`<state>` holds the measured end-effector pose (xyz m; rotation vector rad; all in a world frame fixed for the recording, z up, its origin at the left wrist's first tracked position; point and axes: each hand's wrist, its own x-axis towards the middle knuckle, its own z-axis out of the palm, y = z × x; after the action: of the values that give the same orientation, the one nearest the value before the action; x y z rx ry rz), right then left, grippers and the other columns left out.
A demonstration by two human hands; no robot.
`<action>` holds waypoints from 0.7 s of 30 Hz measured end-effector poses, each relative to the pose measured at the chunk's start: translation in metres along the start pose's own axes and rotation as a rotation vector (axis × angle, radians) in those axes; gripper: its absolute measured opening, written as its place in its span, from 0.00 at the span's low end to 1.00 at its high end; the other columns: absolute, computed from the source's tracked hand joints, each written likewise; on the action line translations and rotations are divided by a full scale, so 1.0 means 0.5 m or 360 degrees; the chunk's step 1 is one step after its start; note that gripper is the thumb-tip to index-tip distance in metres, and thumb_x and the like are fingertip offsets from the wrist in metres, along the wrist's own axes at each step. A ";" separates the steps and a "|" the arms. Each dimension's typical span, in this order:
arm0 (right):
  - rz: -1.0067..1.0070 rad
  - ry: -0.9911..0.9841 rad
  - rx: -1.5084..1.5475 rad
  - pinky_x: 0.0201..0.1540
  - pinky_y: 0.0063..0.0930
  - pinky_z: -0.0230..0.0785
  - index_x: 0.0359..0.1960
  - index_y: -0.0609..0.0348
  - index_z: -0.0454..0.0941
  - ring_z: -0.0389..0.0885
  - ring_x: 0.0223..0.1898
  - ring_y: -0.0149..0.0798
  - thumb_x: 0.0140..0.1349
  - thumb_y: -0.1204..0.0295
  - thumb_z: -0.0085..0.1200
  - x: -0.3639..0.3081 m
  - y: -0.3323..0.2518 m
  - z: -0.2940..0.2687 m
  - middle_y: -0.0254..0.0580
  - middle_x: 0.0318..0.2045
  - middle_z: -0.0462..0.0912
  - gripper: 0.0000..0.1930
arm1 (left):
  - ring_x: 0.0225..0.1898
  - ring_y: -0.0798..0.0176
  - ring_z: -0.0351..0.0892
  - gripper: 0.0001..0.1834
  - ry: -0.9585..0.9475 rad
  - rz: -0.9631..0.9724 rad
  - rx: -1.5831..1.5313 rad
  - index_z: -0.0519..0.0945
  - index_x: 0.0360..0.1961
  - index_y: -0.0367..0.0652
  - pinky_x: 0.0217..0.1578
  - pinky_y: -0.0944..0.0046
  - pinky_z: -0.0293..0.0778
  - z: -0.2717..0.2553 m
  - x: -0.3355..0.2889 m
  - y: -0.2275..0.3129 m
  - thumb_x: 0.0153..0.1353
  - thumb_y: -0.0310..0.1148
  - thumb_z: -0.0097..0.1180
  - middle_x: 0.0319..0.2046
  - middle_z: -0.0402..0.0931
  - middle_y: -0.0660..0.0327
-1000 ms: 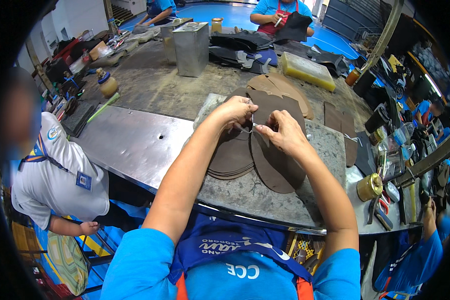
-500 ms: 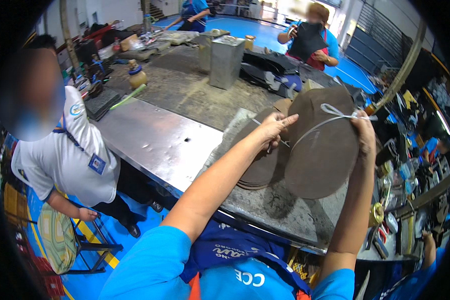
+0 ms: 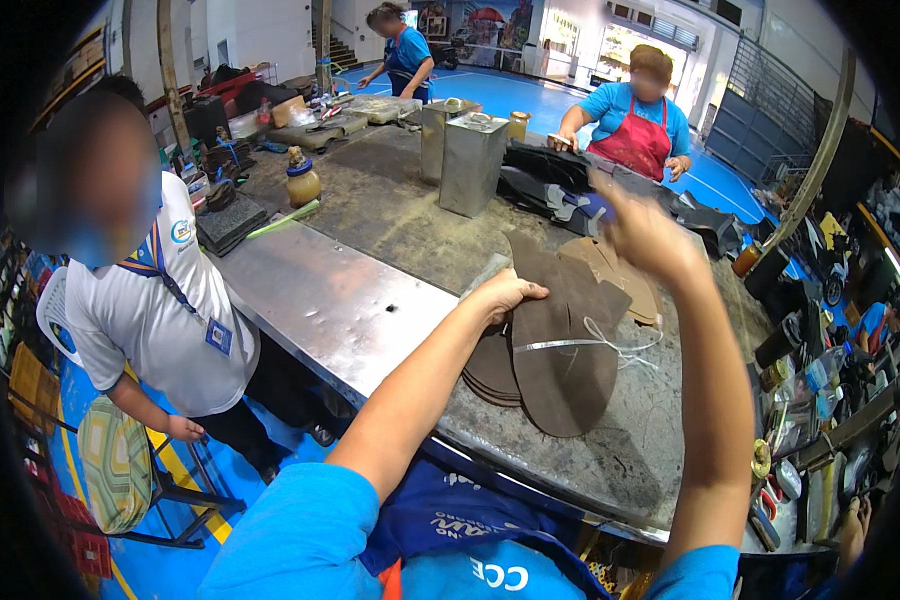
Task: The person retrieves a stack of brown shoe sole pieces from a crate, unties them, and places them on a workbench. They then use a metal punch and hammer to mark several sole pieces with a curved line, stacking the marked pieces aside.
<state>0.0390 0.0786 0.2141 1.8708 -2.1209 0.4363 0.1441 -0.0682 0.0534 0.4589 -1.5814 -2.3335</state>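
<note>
A bundle of dark brown sole-shaped sheets [image 3: 570, 390] lies at a slant near the table's front, with a whitish tie [image 3: 555, 345] knotted round its middle. My left hand [image 3: 510, 293] is closed on the bundle's left edge, thumb on top and the other fingers mostly hidden. Partly beneath it sits a second brown stack [image 3: 490, 368]. My right hand [image 3: 650, 235] is raised beyond the bundle, apart from it and smeared by motion, so its fingers are unclear. Below that hand, tan sole-shaped pieces [image 3: 642, 297] lie beside the bundle.
Farther back stand metal cans [image 3: 470, 165], a jar of yellowish stuff [image 3: 303, 182] and a heap of black material [image 3: 545, 175]. A person in white [image 3: 185, 290] stands at the left; a person in a red apron [image 3: 635, 135] is across the table. A cushioned stool [image 3: 115, 465] stands lower left.
The tied bundle has come down from an upright hold between both hands onto the table. My right hand has let go of the tie and swung up and away. The view has tilted upward.
</note>
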 end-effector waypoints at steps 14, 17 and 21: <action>0.0007 -0.0306 0.0078 0.30 0.33 0.69 0.47 0.58 0.71 0.79 0.26 0.41 0.54 0.60 0.54 0.067 -0.009 0.008 0.52 0.27 0.79 0.21 | 0.38 0.62 0.77 0.24 -0.0260 0.0051 0.0010 0.68 0.49 0.42 0.37 0.64 0.75 0.003 -0.031 0.002 0.49 0.27 0.58 0.40 0.75 0.59; 0.0403 -0.0644 0.0277 0.32 0.31 0.70 0.41 0.60 0.76 0.79 0.28 0.39 0.51 0.65 0.57 -0.036 0.054 0.072 0.49 0.29 0.80 0.17 | 0.38 0.62 0.77 0.20 -0.0080 0.0020 -0.0020 0.71 0.45 0.38 0.39 0.63 0.75 0.000 -0.018 -0.003 0.49 0.25 0.57 0.38 0.76 0.57; 0.0449 -0.0600 0.0453 0.38 0.35 0.70 0.36 0.63 0.78 0.80 0.34 0.46 0.48 0.67 0.58 -0.134 0.108 0.128 0.51 0.29 0.81 0.15 | 0.39 0.62 0.76 0.21 -0.0087 0.0090 0.0032 0.70 0.47 0.35 0.42 0.65 0.73 -0.001 -0.012 -0.005 0.50 0.25 0.57 0.39 0.75 0.54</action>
<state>-0.0068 0.1199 0.1263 1.9284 -2.7187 0.5003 0.1497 -0.0651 0.0518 0.3529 -1.6223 -2.3089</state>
